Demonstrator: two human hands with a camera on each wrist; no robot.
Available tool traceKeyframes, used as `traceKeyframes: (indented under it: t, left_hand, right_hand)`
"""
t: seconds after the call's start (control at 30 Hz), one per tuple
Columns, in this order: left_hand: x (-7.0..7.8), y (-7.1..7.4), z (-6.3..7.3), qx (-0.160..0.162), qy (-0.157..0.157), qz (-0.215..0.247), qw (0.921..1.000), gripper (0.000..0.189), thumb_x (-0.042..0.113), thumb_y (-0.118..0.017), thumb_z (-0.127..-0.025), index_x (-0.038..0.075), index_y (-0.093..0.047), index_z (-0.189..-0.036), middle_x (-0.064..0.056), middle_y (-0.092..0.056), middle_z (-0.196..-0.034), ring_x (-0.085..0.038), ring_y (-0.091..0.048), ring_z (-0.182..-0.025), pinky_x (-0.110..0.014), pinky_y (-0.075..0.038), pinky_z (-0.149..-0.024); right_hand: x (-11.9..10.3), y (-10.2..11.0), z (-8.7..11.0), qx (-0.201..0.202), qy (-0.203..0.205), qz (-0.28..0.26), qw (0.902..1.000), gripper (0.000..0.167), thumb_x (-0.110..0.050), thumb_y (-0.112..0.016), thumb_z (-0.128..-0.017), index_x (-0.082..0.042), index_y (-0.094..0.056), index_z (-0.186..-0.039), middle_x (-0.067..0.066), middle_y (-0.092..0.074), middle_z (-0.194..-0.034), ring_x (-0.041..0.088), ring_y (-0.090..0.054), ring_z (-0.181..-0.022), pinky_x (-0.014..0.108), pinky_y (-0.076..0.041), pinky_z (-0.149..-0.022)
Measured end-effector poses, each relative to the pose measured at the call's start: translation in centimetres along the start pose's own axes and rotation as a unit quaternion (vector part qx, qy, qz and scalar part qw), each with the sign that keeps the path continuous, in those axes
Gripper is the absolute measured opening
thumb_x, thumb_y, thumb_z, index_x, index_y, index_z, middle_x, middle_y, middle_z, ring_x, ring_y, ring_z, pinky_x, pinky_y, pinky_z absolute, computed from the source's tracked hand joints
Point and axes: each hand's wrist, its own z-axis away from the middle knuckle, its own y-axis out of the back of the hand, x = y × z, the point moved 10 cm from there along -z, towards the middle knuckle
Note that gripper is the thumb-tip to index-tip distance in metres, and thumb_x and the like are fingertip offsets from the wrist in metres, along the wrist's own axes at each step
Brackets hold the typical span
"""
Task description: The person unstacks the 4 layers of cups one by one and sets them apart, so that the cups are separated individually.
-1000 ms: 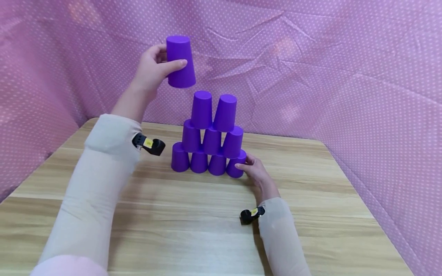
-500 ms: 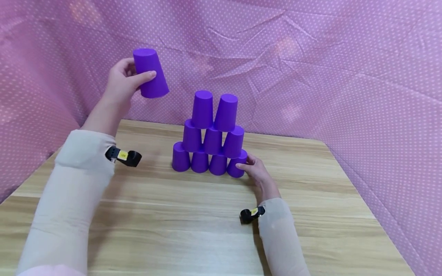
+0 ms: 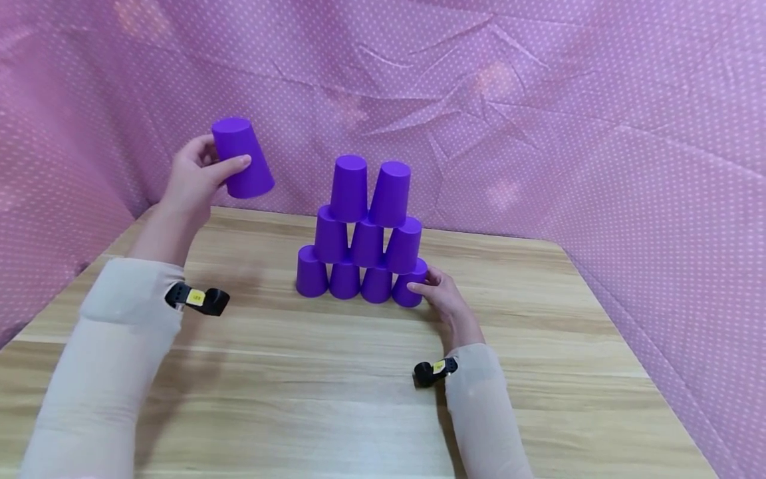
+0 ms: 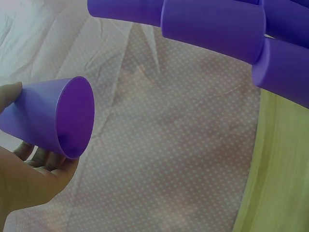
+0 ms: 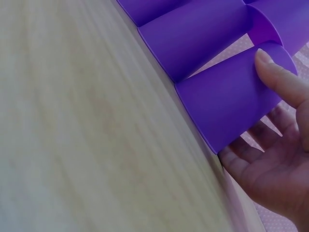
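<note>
My left hand (image 3: 194, 174) grips a purple plastic cup (image 3: 244, 169) between thumb and fingers, raised above the table to the left of a cup pyramid. That cup is mouth down and a little tilted; the left wrist view shows its hollow mouth (image 4: 76, 118). The pyramid of upside-down purple cups has three tiers: two cups on top, such as the top left cup (image 3: 349, 189), three in the middle and several at the bottom. With thumb and fingers, my right hand (image 3: 443, 293) holds the bottom right cup (image 5: 231, 96), which stands on the table under the middle tier.
The wooden table (image 3: 311, 399) reaches back to a pink dotted cloth (image 3: 538, 133) that hangs behind it and at both sides. Black wrist cameras, such as the left one (image 3: 197, 298), stick out from the sleeves.
My left hand has carried its cup leftward from above the pyramid, then lower, and the cup has tilted slightly. The right hand and the pyramid stay where they were.
</note>
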Motion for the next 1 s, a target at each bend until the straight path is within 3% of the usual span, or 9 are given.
traceKeyframes:
  t: [0.3,0.67,1.0]
  left_hand:
    - [-0.9,1.9,0.8,0.010,0.001,-0.030,0.9995,0.040,0.003,-0.070,-0.070,0.009,-0.052,-0.105,-0.003,-0.051,-0.095,-0.013,-0.049,-0.092,-0.018,-0.044,-0.072]
    - [-2.6,3.9,1.4,0.021,0.025,-0.011,0.9994,0.050,0.005,-0.071,-0.069,0.006,-0.047,-0.113,-0.004,-0.050,-0.102,-0.016,-0.045,-0.102,-0.027,-0.032,-0.095]
    - [-3.3,4.2,1.5,0.018,0.023,-0.028,0.9992,0.045,0.005,-0.070,-0.070,0.009,-0.050,-0.110,-0.003,-0.049,-0.102,-0.015,-0.045,-0.101,-0.024,-0.036,-0.090]
  right_hand:
    - [0.1,0.0,-0.2,0.002,0.002,-0.002,1.0000,0.055,0.001,-0.066,-0.071,-0.002,-0.046,-0.122,0.016,-0.053,-0.112,0.021,-0.050,-0.100,0.030,-0.037,-0.090]
    - [-0.2,0.1,0.1,0.006,0.009,0.012,0.9999,0.054,0.000,-0.066,-0.071,-0.002,-0.047,-0.121,0.016,-0.053,-0.111,0.021,-0.050,-0.100,0.029,-0.037,-0.089]
    - [-0.3,-0.1,0.1,-0.003,0.024,0.021,0.9995,0.053,-0.002,-0.066,-0.072,-0.001,-0.047,-0.121,0.015,-0.054,-0.109,0.020,-0.051,-0.098,0.030,-0.038,-0.088]
